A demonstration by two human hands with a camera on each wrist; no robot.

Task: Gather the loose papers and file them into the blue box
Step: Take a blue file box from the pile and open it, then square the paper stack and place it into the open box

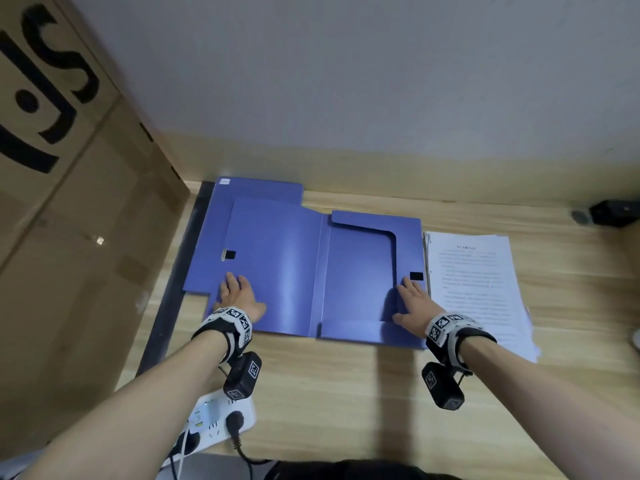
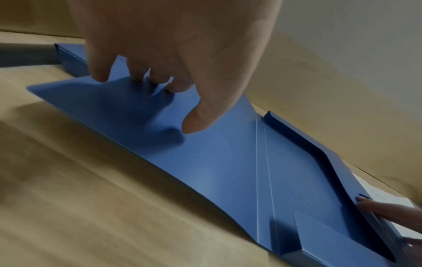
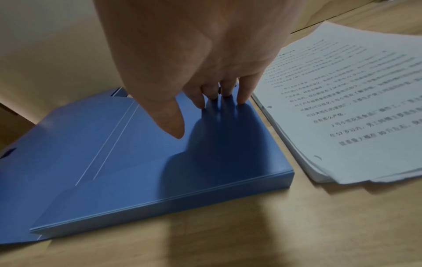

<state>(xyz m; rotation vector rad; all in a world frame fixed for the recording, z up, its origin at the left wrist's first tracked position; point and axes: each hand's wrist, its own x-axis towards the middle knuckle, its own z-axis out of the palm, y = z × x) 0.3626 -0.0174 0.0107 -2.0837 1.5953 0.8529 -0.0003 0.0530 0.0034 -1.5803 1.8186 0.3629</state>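
The blue box (image 1: 294,258) lies spread wide on the wooden desk, its lid folded out to the left and its tray part to the right. My left hand (image 1: 239,296) rests flat on the near end of the lid (image 2: 128,108), fingers straight. Over on the tray's right side (image 3: 228,144) my right hand (image 1: 414,299) lies flat, its fingertips (image 3: 241,99) near the right edge by a black fastener patch (image 1: 416,275). A stack of printed papers (image 1: 481,289) (image 3: 342,112) sits on the desk just right of the box, untouched.
A tall cardboard carton (image 1: 69,202) stands against the desk's left side. A white power strip (image 1: 214,424) with plugs lies at the near edge. A black object (image 1: 613,213) sits at the far right by the wall (image 1: 346,81).
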